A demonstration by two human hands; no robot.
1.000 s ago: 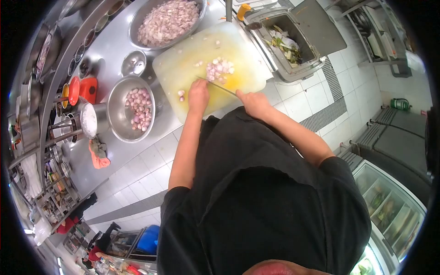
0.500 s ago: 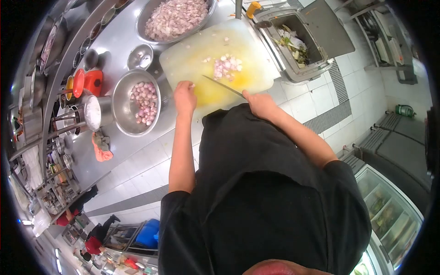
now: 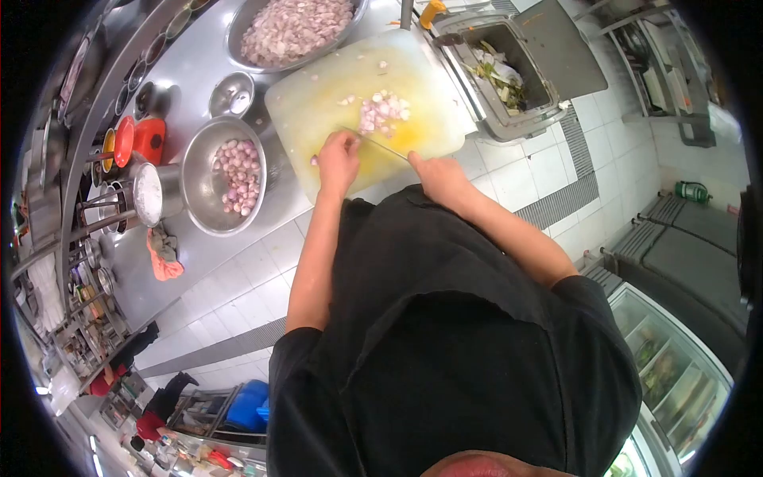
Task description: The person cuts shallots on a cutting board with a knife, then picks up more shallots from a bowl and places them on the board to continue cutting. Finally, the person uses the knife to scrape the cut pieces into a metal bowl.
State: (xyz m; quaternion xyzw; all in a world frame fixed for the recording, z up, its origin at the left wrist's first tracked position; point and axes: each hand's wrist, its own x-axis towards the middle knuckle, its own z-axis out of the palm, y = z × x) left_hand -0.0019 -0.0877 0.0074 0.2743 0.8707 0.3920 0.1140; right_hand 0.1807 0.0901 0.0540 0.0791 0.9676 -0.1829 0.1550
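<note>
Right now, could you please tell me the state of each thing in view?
Bin: lid open, scraps inside.
Knife: held by right hand, blade on cutting board.
Left hand: curled beside the blade.
Large bowl: nearly full, chopped pieces.
Smaller bowl: part full, whole shallots.

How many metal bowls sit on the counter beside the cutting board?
3: a large bowl of chopped pieces above the board, a small bowl left of it, and a medium bowl of whole peeled bulbs near the left hand. More may be hidden on the rack.
</note>
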